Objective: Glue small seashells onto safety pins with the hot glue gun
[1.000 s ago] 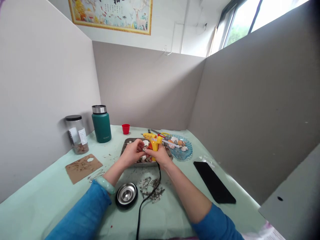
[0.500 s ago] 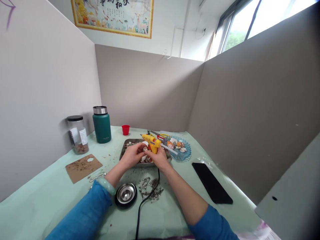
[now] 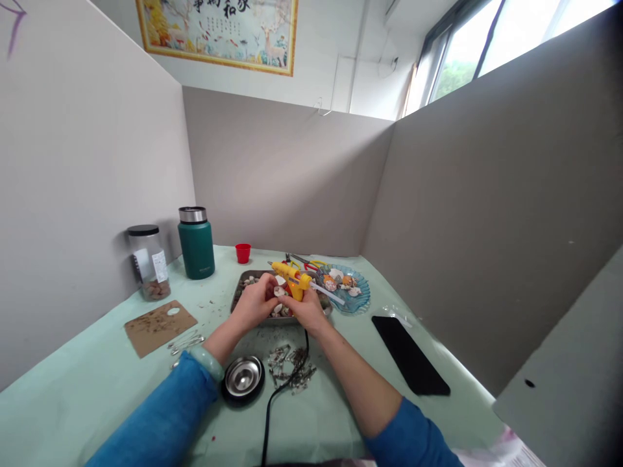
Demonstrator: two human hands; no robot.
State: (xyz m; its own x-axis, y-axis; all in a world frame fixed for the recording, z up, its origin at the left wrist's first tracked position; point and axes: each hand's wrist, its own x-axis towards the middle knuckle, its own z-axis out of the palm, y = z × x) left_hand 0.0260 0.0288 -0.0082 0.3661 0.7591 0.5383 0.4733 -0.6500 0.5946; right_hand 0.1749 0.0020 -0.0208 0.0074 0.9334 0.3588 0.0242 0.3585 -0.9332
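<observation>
Over a metal tray (image 3: 236, 299) of shells and small stones, my two hands meet. Fingers of my left hand (image 3: 254, 301) close on the left side of a small whitish shell (image 3: 279, 291). My right hand (image 3: 308, 309) touches the shell's right side with its fingertips and also has a yellow glue gun (image 3: 294, 277) in its grip. The gun's nozzle points left and a clear glue stick (image 3: 331, 295) sticks out of its back. Its black cord (image 3: 269, 415) runs down across the table. The palm side of my right hand is hidden.
Behind the tray are pliers (image 3: 309, 263) and a red cup (image 3: 243, 253); a blue plate (image 3: 363, 299) holds shells. Left stand a green flask (image 3: 196, 250), a jar (image 3: 150, 266) and cardboard (image 3: 160, 327). Nearer lie a metal lid (image 3: 243, 380), metal clips (image 3: 292, 370) and a black pad (image 3: 410, 355).
The whitish shell now shows a broader face between my fingertips. My left hand's fingers have risen slightly, and the glue gun has shifted a little left. The whole view has moved slightly.
</observation>
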